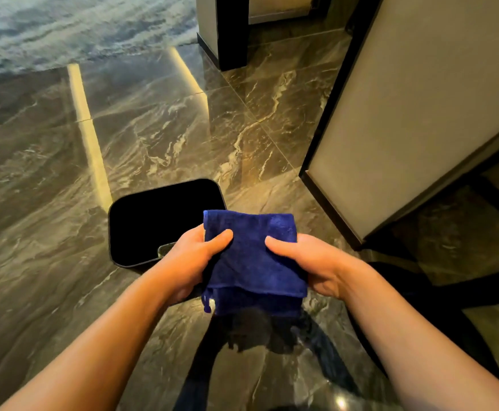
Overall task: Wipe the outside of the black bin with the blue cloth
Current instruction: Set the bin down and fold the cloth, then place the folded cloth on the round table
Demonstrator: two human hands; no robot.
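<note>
Downward over two bare forearms and a glossy dark marble floor (159, 137). Blue cloth (254, 256) folded to a thick pad, pinched by both hands above the floor: left hand (192, 259) closed on its left edge, thumb on top; right hand (316, 262) closed on its right edge, thumb on top. Black bin (159, 221) upright on the floor just beyond the left hand, open mouth facing up, partly hidden behind cloth and wrist. No contact yet between cloth and bin. Likely risks: light bin sliding or tipping on the slick tile under a one-sided wipe; folded cloth coming loose and dragging; lower walls missed, hidden from this angle.
</note>
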